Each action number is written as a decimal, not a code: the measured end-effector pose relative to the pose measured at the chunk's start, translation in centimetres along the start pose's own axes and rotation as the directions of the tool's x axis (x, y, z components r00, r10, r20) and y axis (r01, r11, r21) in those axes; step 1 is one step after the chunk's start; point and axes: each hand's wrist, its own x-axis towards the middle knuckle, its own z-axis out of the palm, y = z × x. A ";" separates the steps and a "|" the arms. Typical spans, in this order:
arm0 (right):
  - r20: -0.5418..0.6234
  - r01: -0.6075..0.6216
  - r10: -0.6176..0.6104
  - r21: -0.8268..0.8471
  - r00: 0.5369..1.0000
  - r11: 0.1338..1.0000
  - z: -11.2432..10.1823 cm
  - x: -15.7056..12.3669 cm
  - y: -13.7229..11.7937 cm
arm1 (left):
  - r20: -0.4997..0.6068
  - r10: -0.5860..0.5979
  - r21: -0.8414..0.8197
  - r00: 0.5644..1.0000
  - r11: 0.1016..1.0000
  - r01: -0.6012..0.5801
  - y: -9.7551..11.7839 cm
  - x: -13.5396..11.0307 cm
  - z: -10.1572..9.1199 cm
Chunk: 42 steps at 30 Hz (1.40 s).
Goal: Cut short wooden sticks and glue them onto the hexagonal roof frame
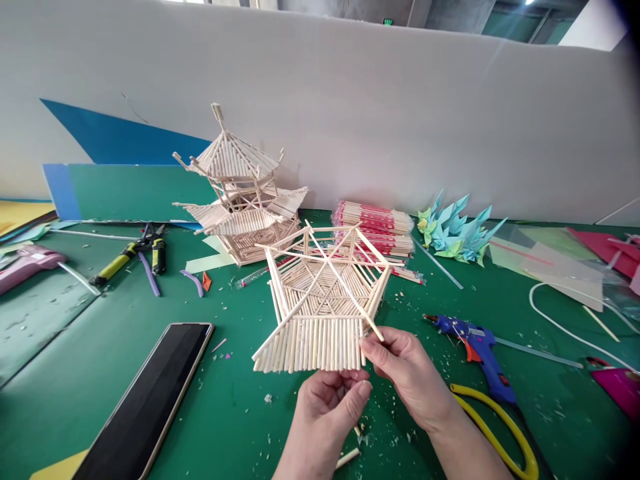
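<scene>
I hold a hexagonal frame of thin wooden sticks [320, 300] tilted up above the green table [100, 347]. My left hand [327, 403] grips its lower sloped panel of sticks from below, fingers curled. My right hand [400, 363] pinches the panel's right corner, at the end of a diagonal stick. A finished two-tier stick pagoda [240, 193] stands behind the frame, near the white wall.
A blue glue gun [475, 347] and yellow-handled cutters [500, 420] lie to the right. A dark phone [150, 400] lies at left, pliers [133, 253] and a pink glue gun [27, 263] further left. Packed chopsticks [373, 227] and paper cranes [457, 230] sit at the back. Stick scraps litter the table.
</scene>
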 end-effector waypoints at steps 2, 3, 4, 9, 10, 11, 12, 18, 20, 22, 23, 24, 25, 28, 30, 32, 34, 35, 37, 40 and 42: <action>-0.001 -0.001 0.001 -0.007 1.000 1.000 0.0 0.0 -0.1 | 0.011 -0.011 0.000 1.000 1.000 0.011 0.0 0.1 0.0; -0.002 -0.002 0.002 -0.011 1.000 1.000 0.0 -0.1 -0.2 | 0.015 -0.015 0.002 1.000 1.000 0.015 0.0 0.1 -0.1; -0.005 -0.002 0.002 -0.014 1.000 1.000 0.0 -0.2 -0.2 | 0.019 -0.019 0.004 1.000 1.000 0.019 0.0 0.1 -0.1; -0.035 -0.009 0.007 -0.060 0.999 0.998 -0.3 -1.2 0.0 | 0.072 -0.024 0.051 0.997 0.998 0.020 -0.2 -0.1 -0.2; -0.038 -0.009 0.006 -0.081 0.999 0.997 -0.4 -1.6 0.2 | 0.089 -0.024 0.063 0.996 0.998 0.018 -0.3 -0.1 -0.2; -0.041 -0.010 0.006 -0.101 0.999 0.995 -0.4 -1.9 0.4 | 0.105 -0.028 0.074 0.994 0.997 0.020 -0.4 -0.2 -0.2; -0.043 -0.011 0.006 -0.115 0.999 0.993 -0.4 -2.3 0.7 | 0.121 -0.039 0.082 0.992 0.996 0.029 -0.6 -0.2 -0.3; -0.086 -0.035 0.023 -0.144 0.996 0.989 -0.4 -3.8 2.5 | 0.165 -0.170 0.128 0.971 0.980 0.150 -1.8 -0.1 -0.8; -0.092 -0.045 0.032 -0.145 0.995 0.988 -0.5 -4.0 2.9 | 0.169 -0.177 0.149 0.970 0.977 0.153 -2.1 -0.3 -1.0; -0.108 -0.062 0.049 -0.123 0.993 0.990 -0.5 -4.2 3.0 | 0.172 -0.176 0.174 0.969 0.974 0.146 -2.2 -0.4 -1.1; -0.116 -0.071 0.058 -0.109 0.992 0.992 -0.5 -4.2 3.0 | 0.167 -0.172 0.186 0.971 0.972 0.140 -2.3 -0.5 -1.2; -0.121 -0.075 0.064 -0.095 0.991 0.993 -0.5 -4.3 3.0 | 0.158 -0.163 0.196 0.974 0.972 0.131 -2.3 -0.6 -1.2; -0.121 -0.076 0.066 -0.083 0.990 0.994 -0.5 -4.4 3.0 | 0.150 -0.151 0.206 0.977 0.971 0.118 -2.3 -0.6 -1.2; -0.104 -0.064 0.057 -0.067 0.993 0.996 -0.4 -4.5 3.0 | 0.145 -0.127 0.224 0.981 0.970 0.092 -2.4 -0.6 -1.2; -0.090 -0.061 0.055 -0.067 0.994 0.996 -0.3 -4.6 3.2 | 0.151 -0.131 0.231 0.980 0.968 0.094 -2.5 -0.5 -1.1; -0.084 -0.064 0.057 -0.084 0.995 0.994 -0.3 -4.7 3.3 | 0.159 -0.141 0.243 0.977 0.965 0.100 -2.6 -0.4 -1.1; -0.103 -0.068 0.054 -0.136 0.993 0.988 -0.6 -4.8 3.1 | 0.150 -0.132 0.266 0.980 0.960 0.089 -2.4 -0.4 -1.2; -0.126 -0.071 0.049 -0.176 0.991 0.982 -0.8 -4.9 2.9 | 0.139 -0.108 0.287 0.984 0.956 0.065 -2.2 -0.3 -1.3; -0.189 -0.082 0.029 -0.275 0.981 0.958 -1.7 -5.3 2.4 | 0.110 -0.006 0.368 0.994 0.929 -0.035 -1.5 -0.2 -1.7; -0.330 -0.131 -0.030 -0.456 0.944 0.880 -4.0 -6.3 1.8 | 0.137 0.208 0.635 0.969 0.732 -0.247 -0.2 0.2 -2.9; -0.439 -0.204 -0.097 -0.587 0.893 0.783 -5.9 -7.1 1.8 | 0.166 0.287 0.769 0.944 0.562 -0.306 0.6 0.5 -3.9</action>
